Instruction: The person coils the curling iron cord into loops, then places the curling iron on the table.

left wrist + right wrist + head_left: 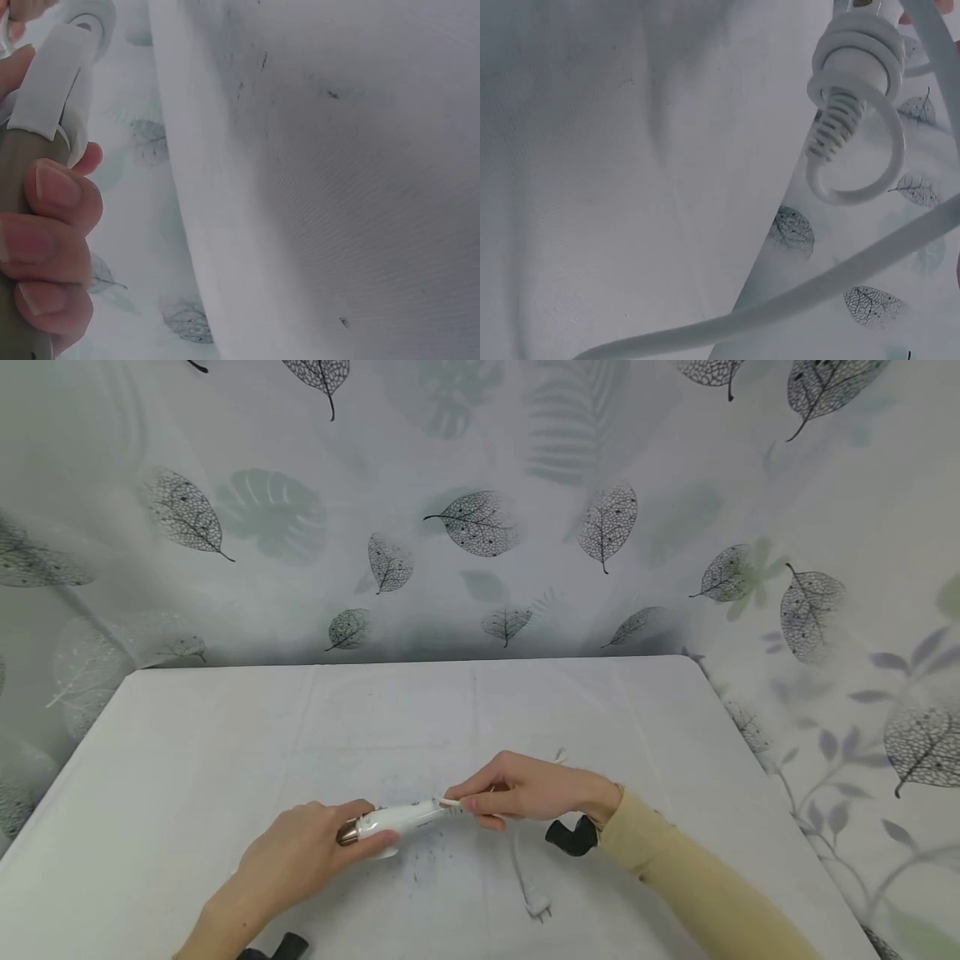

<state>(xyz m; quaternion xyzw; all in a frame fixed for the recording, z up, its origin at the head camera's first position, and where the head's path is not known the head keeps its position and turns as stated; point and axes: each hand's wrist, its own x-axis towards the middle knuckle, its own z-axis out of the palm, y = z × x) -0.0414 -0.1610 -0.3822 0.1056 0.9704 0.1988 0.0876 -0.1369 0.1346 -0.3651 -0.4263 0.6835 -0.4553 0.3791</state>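
A white-handled curling iron with a brownish metallic barrel lies across between the two hands over the table. My left hand grips it around the barrel end; in the left wrist view its fingers curl round the barrel, just below the white clamp lever. At the handle's other end, my right hand pinches the white power cord. The right wrist view shows cord loops wound round the handle end, above the ribbed cord sleeve. Below the right hand dangles the two-pin plug.
A white-covered table spreads under both hands, with small dark specks near the iron. Leaf-patterned curtains stand behind it and at the sides. A black piece sits at the right wrist, another near the left.
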